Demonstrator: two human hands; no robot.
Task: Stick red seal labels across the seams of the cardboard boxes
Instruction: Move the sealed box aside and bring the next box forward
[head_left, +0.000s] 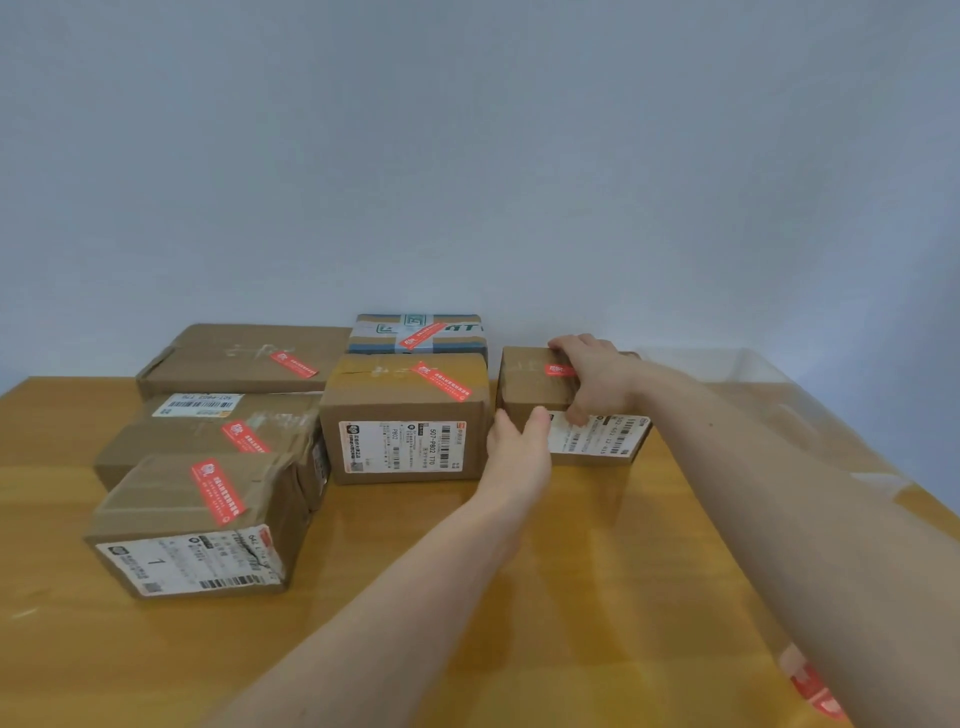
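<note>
A small cardboard box (530, 384) stands at the right of the group, with a red seal label (560, 370) partly showing on its top. My right hand (592, 376) lies over that top, fingers curled round its far edge and thumb down on the front face. My left hand (519, 447) presses flat against the box's front left corner. Several other boxes carry red labels: the middle box (405, 415) with its label (441, 382), and the near left box (197, 525) with its label (218, 491).
The boxes stand on a yellow wooden table (467, 597) against a pale wall. A flat box (244, 356) and a taped box (418, 332) sit at the back. A sheet with red labels (813, 686) lies at the table's near right edge, beside clear plastic (753, 384).
</note>
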